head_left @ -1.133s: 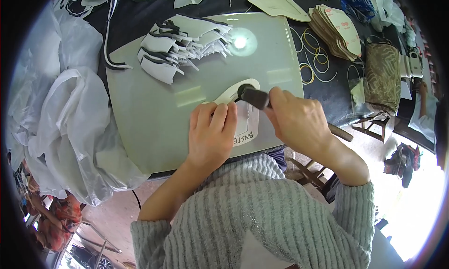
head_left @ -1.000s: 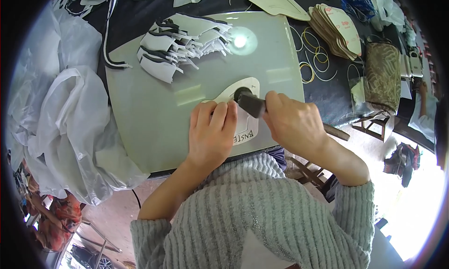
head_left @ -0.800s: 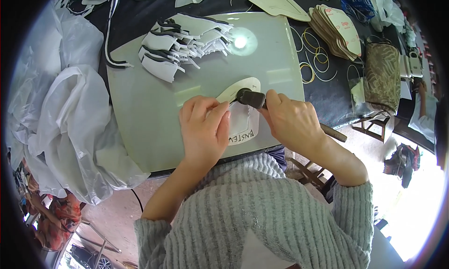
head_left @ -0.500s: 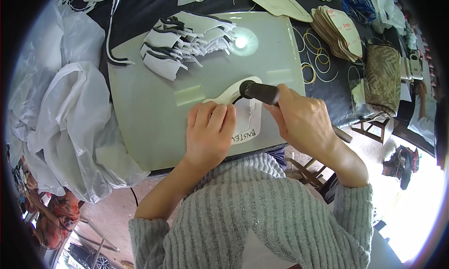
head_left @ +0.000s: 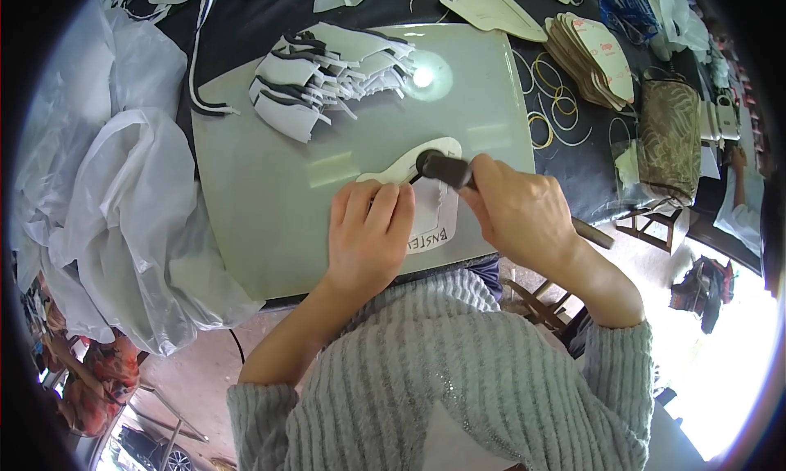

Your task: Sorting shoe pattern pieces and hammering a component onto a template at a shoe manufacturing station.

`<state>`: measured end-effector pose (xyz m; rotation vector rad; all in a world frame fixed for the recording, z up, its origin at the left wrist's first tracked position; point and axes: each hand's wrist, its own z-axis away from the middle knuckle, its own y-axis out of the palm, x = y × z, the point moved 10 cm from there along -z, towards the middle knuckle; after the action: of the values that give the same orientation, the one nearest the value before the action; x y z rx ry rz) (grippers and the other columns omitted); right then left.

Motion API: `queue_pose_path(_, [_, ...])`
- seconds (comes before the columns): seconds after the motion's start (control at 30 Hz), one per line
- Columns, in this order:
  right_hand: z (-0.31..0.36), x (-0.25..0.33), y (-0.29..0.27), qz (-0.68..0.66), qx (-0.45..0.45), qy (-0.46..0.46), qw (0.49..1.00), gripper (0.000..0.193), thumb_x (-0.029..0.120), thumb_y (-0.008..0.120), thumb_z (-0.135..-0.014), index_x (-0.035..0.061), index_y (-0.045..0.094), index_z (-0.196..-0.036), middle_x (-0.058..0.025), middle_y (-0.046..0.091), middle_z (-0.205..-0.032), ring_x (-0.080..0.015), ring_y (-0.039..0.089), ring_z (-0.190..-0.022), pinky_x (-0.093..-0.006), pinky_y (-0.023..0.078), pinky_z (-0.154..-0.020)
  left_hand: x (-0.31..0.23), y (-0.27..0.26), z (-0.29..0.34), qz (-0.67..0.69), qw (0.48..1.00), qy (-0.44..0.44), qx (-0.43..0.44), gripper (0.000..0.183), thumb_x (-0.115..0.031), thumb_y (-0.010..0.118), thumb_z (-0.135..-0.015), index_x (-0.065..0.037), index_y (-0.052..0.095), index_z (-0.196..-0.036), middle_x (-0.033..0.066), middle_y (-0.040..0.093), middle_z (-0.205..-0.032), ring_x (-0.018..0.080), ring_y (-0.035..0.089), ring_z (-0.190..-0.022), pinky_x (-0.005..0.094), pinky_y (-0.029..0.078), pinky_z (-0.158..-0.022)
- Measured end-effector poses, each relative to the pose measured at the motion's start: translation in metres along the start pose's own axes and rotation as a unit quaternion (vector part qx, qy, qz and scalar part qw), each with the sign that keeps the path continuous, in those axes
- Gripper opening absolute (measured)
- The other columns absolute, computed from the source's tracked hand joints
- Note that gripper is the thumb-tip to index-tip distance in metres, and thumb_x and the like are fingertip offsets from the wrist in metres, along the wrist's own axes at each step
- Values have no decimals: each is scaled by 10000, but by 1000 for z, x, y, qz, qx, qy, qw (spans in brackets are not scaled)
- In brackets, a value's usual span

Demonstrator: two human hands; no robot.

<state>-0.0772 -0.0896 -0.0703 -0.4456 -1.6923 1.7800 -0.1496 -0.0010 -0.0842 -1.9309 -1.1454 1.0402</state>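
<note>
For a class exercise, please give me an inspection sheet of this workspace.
Surface: smooth grey-green board on a dark-covered table.
Job's things: pale shaped panel on the board; dark-headed, hammer-shaped tool over it, contact unclear.
Clutter: pile of white, black-edged pieces; stack of panels; plastic sheeting at left.
Hands: left hand on the panel, fingertips partly hidden; right hand grips the tool near its head.
Cables: thin black cable below the table's left front.
Surroundings: red-patterned clothing at left; another person's pale sleeve at right.
</note>
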Motion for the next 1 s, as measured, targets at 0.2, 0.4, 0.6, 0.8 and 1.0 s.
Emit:
queue_pose_path(0.2, [5,-6,9,11,-7,13,1000,295,290,615,-910,62,469,-795,-56,562,-596,-213,609,-477,-321,473,-423,28,-9,-1,98,988,-119,-25,312,-38,660,-660,-17,659,-971,58,568,-958,236,573,-909,415,420,-841])
queue_pose_path(0.4, [5,-10,10,-11,13,14,1000,269,246,633,-895,37,469,-849,-76,563,-631,-267,612,-503,-356,481,-438,9,-12,3,37,999,-26,-14,254,11,681,-702,-41,683,-951,43,575,-938,237,576,-892,394,421,-816])
queue_pose_path(0.6, [5,7,1,-47,-31,-4,998,298,299,593,-928,45,471,-832,-63,544,-595,-259,597,-475,-353,480,-426,3,-9,6,8,1000,-1,-24,314,-78,636,-674,-12,651,-981,54,568,-964,231,570,-944,420,425,-862])
queue_pose_path(0.8, [1,12,-28,-89,-84,-10,992,306,301,594,-926,42,481,-807,-97,593,-603,-271,629,-505,-357,492,-441,3,-7,8,0,1000,3,-22,312,-76,636,-676,-6,655,-980,66,571,-973,231,567,-950,403,433,-857])
queue_pose_path(1.0, [1,6,-10,-46,-8,-1,999,283,255,615,-915,39,468,-805,-79,563,-613,-252,594,-476,-353,466,-425,1,-6,6,8,1000,8,-3,286,-73,638,-687,0,655,-964,61,577,-948,230,568,-942,406,434,-851])
